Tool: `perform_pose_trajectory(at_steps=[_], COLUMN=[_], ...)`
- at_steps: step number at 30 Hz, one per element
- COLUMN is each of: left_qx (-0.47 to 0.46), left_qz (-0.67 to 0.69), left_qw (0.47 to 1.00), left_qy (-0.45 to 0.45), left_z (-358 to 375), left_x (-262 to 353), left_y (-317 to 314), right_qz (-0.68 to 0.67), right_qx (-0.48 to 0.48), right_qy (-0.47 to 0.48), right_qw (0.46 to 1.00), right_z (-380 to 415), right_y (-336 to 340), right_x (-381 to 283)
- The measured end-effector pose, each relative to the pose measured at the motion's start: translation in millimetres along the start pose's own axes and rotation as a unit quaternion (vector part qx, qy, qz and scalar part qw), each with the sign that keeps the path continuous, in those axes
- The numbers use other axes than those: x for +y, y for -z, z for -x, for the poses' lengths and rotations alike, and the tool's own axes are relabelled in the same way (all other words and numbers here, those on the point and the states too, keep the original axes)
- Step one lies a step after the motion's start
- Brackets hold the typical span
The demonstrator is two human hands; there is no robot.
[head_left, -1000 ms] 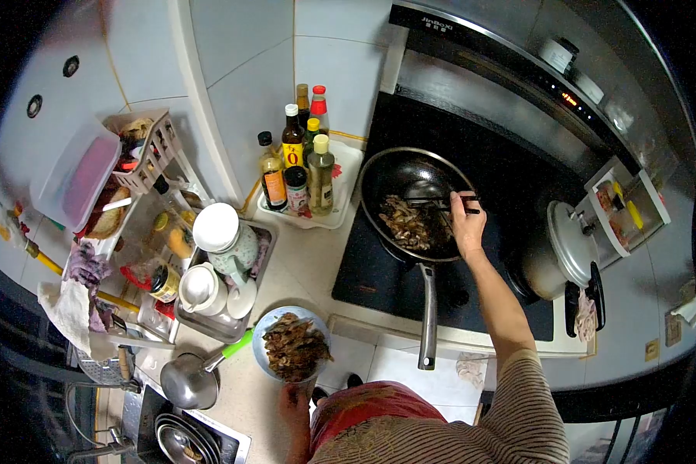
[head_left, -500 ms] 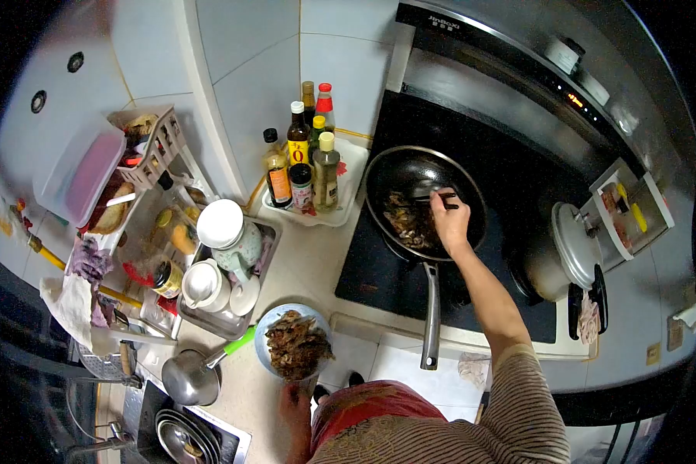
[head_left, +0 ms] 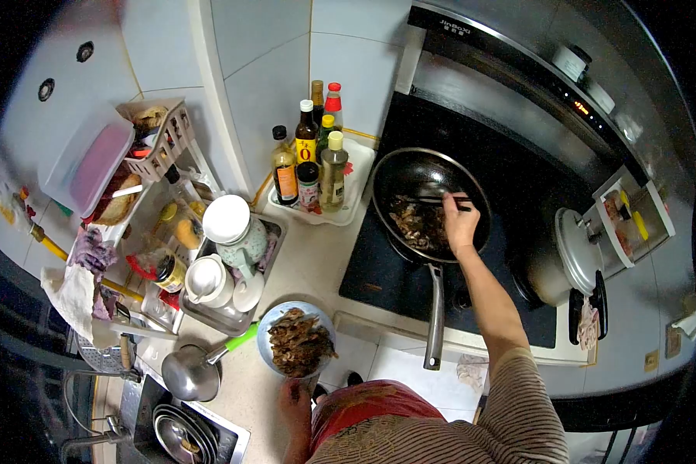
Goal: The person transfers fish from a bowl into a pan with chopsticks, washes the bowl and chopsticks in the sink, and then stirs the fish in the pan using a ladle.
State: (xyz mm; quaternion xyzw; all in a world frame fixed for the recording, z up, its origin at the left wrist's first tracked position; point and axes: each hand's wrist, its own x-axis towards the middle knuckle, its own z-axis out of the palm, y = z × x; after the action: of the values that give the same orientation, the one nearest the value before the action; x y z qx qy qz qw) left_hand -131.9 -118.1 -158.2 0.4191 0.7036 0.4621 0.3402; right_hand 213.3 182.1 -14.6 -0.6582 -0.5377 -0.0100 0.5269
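Observation:
My right hand [head_left: 461, 223] is closed on a pair of dark chopsticks [head_left: 464, 204], over a black frying pan [head_left: 390, 174] on the stove. Their tips point left into browned pieces of food [head_left: 416, 224] at the pan's near left side. Lower left, my left hand [head_left: 295, 394] is at the near rim of a light blue plate [head_left: 266, 357] heaped with dark fried food [head_left: 298, 340]. The fingers of that hand look closed at the rim, partly hidden by the plate. The pan's metal handle [head_left: 435, 317] points toward me, beside my right forearm.
Several sauce bottles [head_left: 332, 170] stand in a white tray [head_left: 355, 185] left of the stove. A lidded pot [head_left: 568, 255] is at the right. A ladle with a green handle [head_left: 242, 339] lies by the sink [head_left: 143, 433]. Bowls and cups sit in a metal tray [head_left: 274, 232].
The chopsticks and my right hand have shifted slightly within the pan, and the food there looks rearranged. The whole view has moved a little. My left hand stays at the plate.

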Motion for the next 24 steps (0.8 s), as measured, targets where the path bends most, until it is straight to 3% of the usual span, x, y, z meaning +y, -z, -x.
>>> perform_pose_trajectory(at_steps=[2, 3, 5, 10, 14, 17, 20, 24], left_qx=[-0.005, -0.012, -0.026, 0.01, -0.02, -0.001, -0.01, -0.005], left_qz=[-0.001, 0.022, 0.067, 0.109, 0.068, 0.041, 0.103, 0.027], left_qw=[1.0, 1.0, 0.997, 0.993, 0.997, 0.999, 0.994, 1.0], left_qy=[0.007, 0.004, -0.001, -0.041, 0.042, 0.011, 0.037, 0.002], left_z=[0, -2, -6, -3, 0, 0, 2, -2], left_x=[-9, -25, -58, -55, -9, -10, -24, -9], left_y=[-3, -7, -14, -16, -4, -5, -9, -7], right_qz=[-0.081, -0.176, -0.243, -0.284, -0.204, -0.186, -0.156, -0.039], right_qx=[-0.013, 0.004, 0.024, 0.033, 0.026, 0.06, 0.057, -0.003], right_qy=[-0.143, -0.177, -0.195, -0.292, -0.242, -0.191, -0.182, -0.141], right_qw=[0.986, 0.968, 0.95, 0.913, 0.948, 0.962, 0.969, 0.989], right_z=[-8, -7, -11, -18, -17, -19, -21, -20], right_y=[5, 13, 16, 22, 10, 12, 32, 44], right_x=[11, -13, -5, -6, 22, 22, 9, 34])
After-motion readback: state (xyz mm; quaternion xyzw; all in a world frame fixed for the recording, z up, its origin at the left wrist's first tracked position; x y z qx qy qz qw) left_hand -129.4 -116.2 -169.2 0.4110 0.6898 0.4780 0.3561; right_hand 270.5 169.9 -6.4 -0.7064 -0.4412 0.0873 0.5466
